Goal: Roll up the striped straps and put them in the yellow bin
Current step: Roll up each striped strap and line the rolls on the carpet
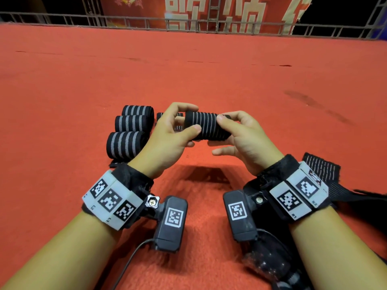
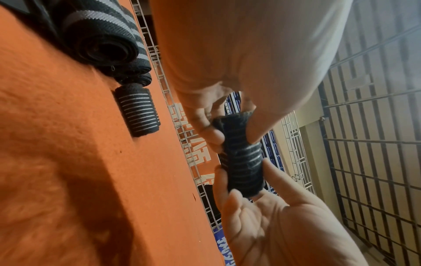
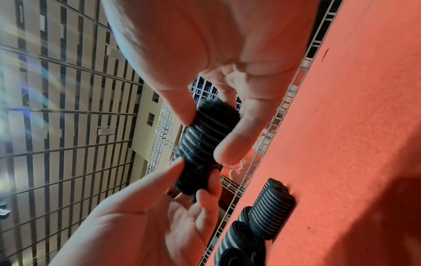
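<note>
strap roll (image 1: 206, 126) pinched at both ends, left hand (image 1: 167, 139) + right hand (image 1: 245, 141) | soft, light, springy – likely unrolls if loosened | hold across the wraps

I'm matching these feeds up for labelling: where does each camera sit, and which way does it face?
Head: on the head, looking down at left hand, right hand, both forearms.
Left wrist: along the palm toward the held roll.
Right wrist: along its palm toward that roll.
Shared: all views show the roll and red carpet.

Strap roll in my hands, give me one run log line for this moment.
left hand: pinches strap roll | right hand: pinches its other end | roll: held above red carpet | rolled straps: on carpet | yellow bin: not in view
</note>
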Tool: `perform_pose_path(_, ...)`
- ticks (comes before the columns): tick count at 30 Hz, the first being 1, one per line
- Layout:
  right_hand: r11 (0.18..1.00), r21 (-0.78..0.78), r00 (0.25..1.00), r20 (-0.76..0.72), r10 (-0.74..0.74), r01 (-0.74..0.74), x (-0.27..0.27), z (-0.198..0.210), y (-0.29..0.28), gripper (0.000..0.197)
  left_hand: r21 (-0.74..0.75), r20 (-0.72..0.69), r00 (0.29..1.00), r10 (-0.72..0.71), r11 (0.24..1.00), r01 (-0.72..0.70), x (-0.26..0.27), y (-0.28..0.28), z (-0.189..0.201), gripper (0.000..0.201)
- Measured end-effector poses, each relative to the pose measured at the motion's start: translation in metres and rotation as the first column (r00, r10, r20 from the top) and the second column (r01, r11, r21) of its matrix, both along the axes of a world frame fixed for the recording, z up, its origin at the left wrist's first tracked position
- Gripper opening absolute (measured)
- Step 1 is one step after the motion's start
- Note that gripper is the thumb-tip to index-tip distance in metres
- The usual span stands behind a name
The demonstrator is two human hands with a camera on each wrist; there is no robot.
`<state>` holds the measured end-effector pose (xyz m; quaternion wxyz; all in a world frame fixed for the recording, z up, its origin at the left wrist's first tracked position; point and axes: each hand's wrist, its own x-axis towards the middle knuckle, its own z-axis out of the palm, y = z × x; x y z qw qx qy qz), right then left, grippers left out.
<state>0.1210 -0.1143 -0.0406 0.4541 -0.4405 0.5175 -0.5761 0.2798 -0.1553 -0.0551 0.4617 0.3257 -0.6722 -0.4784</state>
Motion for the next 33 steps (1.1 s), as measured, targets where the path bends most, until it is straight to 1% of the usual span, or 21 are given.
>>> perform_pose_path(3, 1.000, -0.013, 0.999, -0.029, -0.020, 0.019, -0.004, -0.001, 0.000, 0.020, 0.030, 0.001, 0.999, 0.032, 0.999, -0.032, -0.002, -0.001, -0.003, 0.028)
perform_pose_path(6, 0.998, -0.044, 0.999, -0.022, -0.047, 0.046, -0.004, -0.002, 0.000, 0.027, 0.051, -0.021, 0.996, 0.082, 0.995, -0.081, -0.004, 0.000, -0.005, 0.026)
perform_pose_path(9, 0.998, 0.009, 0.998, -0.034, -0.055, 0.056, -0.004, -0.007, -0.003, 0.033, 0.045, -0.016, 0.993, 0.119, 0.992, -0.119, -0.004, -0.002, -0.009, 0.031)
perform_pose_path(12, 0.995, 0.023, 0.993, -0.060, -0.098, 0.099, -0.001, -0.013, -0.006, 0.029, 0.106, -0.009, 0.986, 0.168, 0.980, -0.166, -0.002, -0.006, -0.013, 0.036)
perform_pose_path(15, 0.994, 0.033, 0.992, -0.076, -0.104, 0.107, 0.004, -0.017, -0.006, 0.031, 0.150, 0.002, 0.975, 0.222, 0.964, -0.219, 0.001, -0.009, -0.011, 0.037)
perform_pose_path(18, 0.989, 0.069, 0.965, -0.239, -0.112, 0.132, 0.012, -0.017, -0.018, 0.026, 0.160, 0.059, 0.952, 0.299, 0.939, -0.305, 0.009, -0.013, -0.015, 0.028)
perform_pose_path(19, 0.986, 0.092, 0.951, -0.292, -0.105, 0.137, 0.016, -0.018, -0.027, 0.023, 0.178, 0.074, 0.942, 0.328, 0.925, -0.336, 0.011, -0.014, -0.018, 0.027)
perform_pose_path(20, 0.983, 0.126, 0.941, -0.329, -0.086, 0.134, 0.020, -0.020, -0.036, 0.021, 0.193, 0.101, 0.932, 0.348, 0.912, -0.362, 0.014, -0.014, -0.020, 0.032)
perform_pose_path(22, 0.970, 0.211, 0.933, -0.358, -0.037, 0.120, 0.030, -0.027, -0.054, 0.021, 0.235, 0.168, 0.919, 0.357, 0.891, -0.389, 0.019, -0.023, -0.030, 0.041)
perform_pose_path(24, 0.950, 0.287, 0.928, -0.373, -0.010, 0.126, 0.039, -0.034, -0.068, 0.019, 0.266, 0.261, 0.909, 0.326, 0.881, -0.392, 0.023, -0.031, -0.038, 0.047)
perform_pose_path(26, 0.926, 0.343, 0.916, -0.400, -0.009, 0.159, 0.049, -0.042, -0.076, 0.023, 0.309, 0.337, 0.902, 0.270, 0.874, -0.376, 0.024, -0.038, -0.044, 0.065)
perform_pose_path(28, 0.915, 0.355, 0.896, -0.445, -0.013, 0.189, 0.057, -0.048, -0.083, 0.022, 0.349, 0.387, 0.896, 0.218, 0.865, -0.361, 0.023, -0.039, -0.047, 0.079)
perform_pose_path(29, 0.915, 0.351, 0.886, -0.464, -0.015, 0.199, 0.060, -0.051, -0.086, 0.019, 0.353, 0.410, 0.886, 0.216, 0.859, -0.372, 0.021, -0.035, -0.043, 0.080)
perform_pose_path(32, 0.924, 0.314, 0.867, -0.496, -0.038, 0.220, 0.065, -0.055, -0.098, 0.013, 0.320, 0.471, 0.842, 0.263, 0.838, -0.441, 0.016, -0.034, -0.037, 0.072)
perform_pose_path(33, 0.927, 0.307, 0.867, -0.497, -0.038, 0.217, 0.065, -0.057, -0.103, 0.013, 0.309, 0.471, 0.836, 0.281, 0.836, -0.454, 0.014, -0.036, -0.036, 0.071)
